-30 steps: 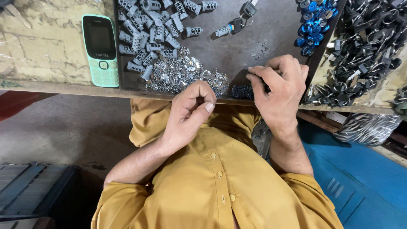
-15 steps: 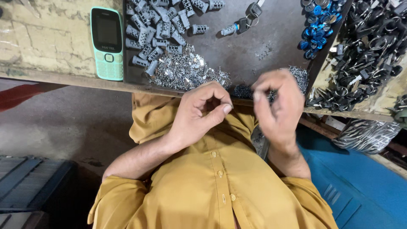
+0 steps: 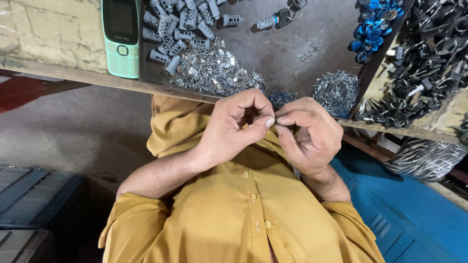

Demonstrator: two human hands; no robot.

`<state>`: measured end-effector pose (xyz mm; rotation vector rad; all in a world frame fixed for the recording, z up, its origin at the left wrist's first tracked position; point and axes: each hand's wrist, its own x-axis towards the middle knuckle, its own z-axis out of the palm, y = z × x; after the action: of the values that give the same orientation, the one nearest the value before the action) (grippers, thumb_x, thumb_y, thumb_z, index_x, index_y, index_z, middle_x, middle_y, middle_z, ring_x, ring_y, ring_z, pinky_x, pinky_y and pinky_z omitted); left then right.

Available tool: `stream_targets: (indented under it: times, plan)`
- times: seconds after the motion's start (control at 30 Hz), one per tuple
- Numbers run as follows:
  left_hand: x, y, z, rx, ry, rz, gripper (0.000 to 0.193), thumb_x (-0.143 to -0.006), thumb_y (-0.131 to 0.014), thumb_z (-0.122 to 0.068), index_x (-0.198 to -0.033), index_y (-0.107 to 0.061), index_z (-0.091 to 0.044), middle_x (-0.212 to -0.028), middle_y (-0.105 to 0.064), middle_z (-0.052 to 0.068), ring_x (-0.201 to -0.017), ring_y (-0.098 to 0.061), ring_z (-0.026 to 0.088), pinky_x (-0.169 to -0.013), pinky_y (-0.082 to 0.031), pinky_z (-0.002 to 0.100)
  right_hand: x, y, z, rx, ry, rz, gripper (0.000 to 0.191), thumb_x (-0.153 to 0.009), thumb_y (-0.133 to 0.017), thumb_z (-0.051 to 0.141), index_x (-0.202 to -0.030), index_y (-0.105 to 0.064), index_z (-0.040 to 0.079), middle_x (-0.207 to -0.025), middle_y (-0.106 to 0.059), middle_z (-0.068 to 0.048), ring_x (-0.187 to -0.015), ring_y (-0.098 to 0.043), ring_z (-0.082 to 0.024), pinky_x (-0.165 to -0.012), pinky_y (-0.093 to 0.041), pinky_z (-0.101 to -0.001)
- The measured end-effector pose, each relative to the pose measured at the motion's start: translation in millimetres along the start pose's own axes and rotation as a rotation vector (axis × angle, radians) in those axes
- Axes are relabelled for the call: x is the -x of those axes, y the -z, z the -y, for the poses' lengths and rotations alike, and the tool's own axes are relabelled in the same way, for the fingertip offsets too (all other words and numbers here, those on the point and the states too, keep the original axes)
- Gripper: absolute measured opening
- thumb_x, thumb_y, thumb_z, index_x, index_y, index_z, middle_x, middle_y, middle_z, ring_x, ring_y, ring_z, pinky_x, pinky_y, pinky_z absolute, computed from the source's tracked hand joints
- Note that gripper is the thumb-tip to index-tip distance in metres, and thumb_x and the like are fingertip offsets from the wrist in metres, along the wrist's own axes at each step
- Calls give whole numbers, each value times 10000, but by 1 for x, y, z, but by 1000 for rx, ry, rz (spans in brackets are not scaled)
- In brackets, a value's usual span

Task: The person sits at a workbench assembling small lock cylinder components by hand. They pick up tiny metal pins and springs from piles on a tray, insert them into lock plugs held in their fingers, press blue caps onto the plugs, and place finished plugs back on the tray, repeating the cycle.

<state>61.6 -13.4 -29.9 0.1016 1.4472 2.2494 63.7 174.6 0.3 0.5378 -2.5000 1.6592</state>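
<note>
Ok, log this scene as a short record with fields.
left hand: fingertips pinched against the right hand, over the shirt
right hand: meets the left; any part between them is too small to see
tray: dark, on the bench
grey cylinders: heaped top left of the tray
shiny bits: pile at the tray's near edge
wire clips: pile beside the right hand
blue rings: top right
phone: green, left of the tray
</note>
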Motion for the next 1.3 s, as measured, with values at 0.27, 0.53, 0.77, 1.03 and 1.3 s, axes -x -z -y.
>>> stream_targets:
  times: [0.27,0.53,0.77,1.03,1.3]
  plan:
    - [1,5,0,122,66,26,70,-1039,-663,-74,-1034,-626,-15,-898,-585,-41,-770,-499,2,-659,-434,190,-2,4,1,117,88,7,170,-938,-779,-36,-1024,-633,-31,-931,-696,-161,-825,-696,-251,-706,-566,-318]
    - [2,6,4,137,64,-12,69,-1048,-654,-73,-1023,-617,-19,-901,-547,-54,-778,-447,4,-666,-388,195,16,-6,-9,-364,-302,-78,117,-1008,-734,14,-1078,-662,-46,-1034,-676,-140,-872,-646,-125,-772,-530,-219]
    - [0,7,5,139,59,-2,84,-1059,-648,-100,-1026,-610,-33,-894,-536,-64,-785,-440,0,-669,-379,197,16,-5,-17,-457,-368,-44,119,-1021,-709,-11,-1113,-642,-44,-1058,-659,-126,-871,-607,-92,-774,-500,-194]
    - [-5,-1,8,181,128,32,122,-1078,-629,-156,-1027,-595,-51,-860,-515,-72,-736,-429,6,-628,-368,201,15,8,-16,-350,-348,-20,111,-1012,-697,-57,-1110,-644,-72,-1061,-660,-142,-926,-632,-126,-826,-517,-221]
    - [-9,-9,12,150,157,34,114,-1067,-598,-140,-991,-545,-75,-827,-481,-74,-690,-405,11,-591,-357,199,13,21,-15,-238,-346,-7,125,-958,-727,-28,-1073,-686,-51,-1094,-675,-125,-906,-645,-126,-776,-507,-207]
